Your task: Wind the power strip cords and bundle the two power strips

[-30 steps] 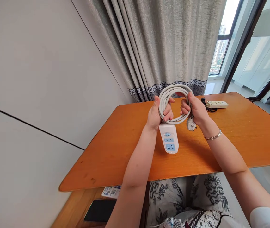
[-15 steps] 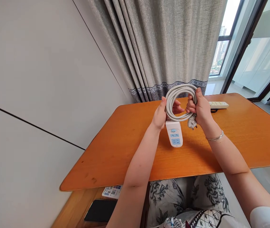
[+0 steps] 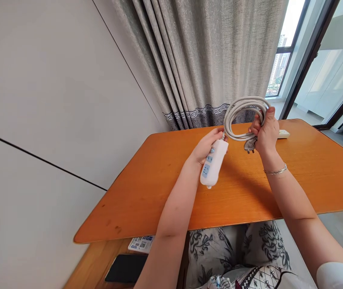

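Note:
A white power strip (image 3: 216, 162) with blue socket faces hangs tilted above the table, its lower end toward me. My left hand (image 3: 207, 145) is closed around its upper end, where the cord comes out; some of the fingers are hidden behind it. My right hand (image 3: 266, 130) grips the coiled grey-white cable (image 3: 230, 120) on its right side, thumb on top. Below the coil, close to my right fingers, dangles the cable's plug (image 3: 250, 145) with its prongs pointing down.
The orange wooden table (image 3: 147, 192) spreads under both hands. Behind my right hand lies a second power strip (image 3: 284, 134), partly covered. A black phone (image 3: 126, 268) and a printed paper (image 3: 141, 244) are on a lower wooden surface at left. A grey curtain (image 3: 219, 60) hangs behind.
My left hand has gone from the coil to the power strip, which has turned and tilted leftward. My right hand has carried the coil right and slightly up, away from the strip.

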The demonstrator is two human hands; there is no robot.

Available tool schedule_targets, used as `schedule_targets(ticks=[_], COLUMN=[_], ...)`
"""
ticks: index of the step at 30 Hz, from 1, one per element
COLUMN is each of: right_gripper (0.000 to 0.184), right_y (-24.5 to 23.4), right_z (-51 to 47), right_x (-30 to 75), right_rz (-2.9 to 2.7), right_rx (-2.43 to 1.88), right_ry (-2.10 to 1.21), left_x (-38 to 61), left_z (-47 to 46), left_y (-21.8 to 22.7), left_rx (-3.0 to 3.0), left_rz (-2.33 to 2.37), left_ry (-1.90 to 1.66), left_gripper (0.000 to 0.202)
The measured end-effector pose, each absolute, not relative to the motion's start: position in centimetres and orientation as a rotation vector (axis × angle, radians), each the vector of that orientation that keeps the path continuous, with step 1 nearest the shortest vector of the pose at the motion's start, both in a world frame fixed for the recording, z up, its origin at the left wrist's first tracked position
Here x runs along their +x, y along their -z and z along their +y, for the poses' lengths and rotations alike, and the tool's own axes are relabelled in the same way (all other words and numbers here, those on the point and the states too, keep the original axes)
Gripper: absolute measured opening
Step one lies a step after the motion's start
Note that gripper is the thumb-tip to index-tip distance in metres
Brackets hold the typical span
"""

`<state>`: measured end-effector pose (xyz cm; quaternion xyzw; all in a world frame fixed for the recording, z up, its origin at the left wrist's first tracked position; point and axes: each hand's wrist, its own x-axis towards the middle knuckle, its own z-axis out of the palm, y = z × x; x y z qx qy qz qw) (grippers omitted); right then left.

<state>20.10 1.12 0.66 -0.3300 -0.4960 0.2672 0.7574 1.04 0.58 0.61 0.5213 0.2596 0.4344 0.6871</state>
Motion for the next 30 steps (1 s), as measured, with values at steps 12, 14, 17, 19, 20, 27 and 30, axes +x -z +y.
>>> schedule_targets(ticks=[12,14,17,19,20,27,30], right_gripper=[0.086,0.085,0.08,0.073,0.069,0.058,0.057], right_y=[3.8,3.9,3.2,2.3,1.9,0.8,1.2], right_z=[3.7,3.9,3.7,3.1,2.8,1.4,1.2], right_x=[17.0,17.1,17.4,17.5,17.6,17.3,16.6], right_rz=[-1.215,-1.19,-1.075,-0.94,-0.867,-0.707,-0.706], right_rx=[-0.761,-0.763,-0.728,-0.703,-0.693,-0.693,-0.681], right_ry=[-0.481,-0.512,-0.581,-0.667,-0.717,-1.077,-1.187], left_x=[4.4,4.5,4.2,3.6,3.2,1.7,2.2], left_z=[-2.4,-2.8,-2.5,-1.8,-1.4,0.3,0.3], left_y=[-0.7,-0.4,0.4,0.9,1.2,1.3,1.2], left_rx=[0.733,0.825,1.081,1.338,1.471,1.785,1.739], left_rz=[0.523,0.542,0.611,0.671,0.699,0.693,0.625], left_ry=[-1.433,-1.416,-1.361,-1.29,-1.241,-1.212,-1.303], left_gripper=[0.04,0.056,0.075,0.082,0.085,0.119,0.124])
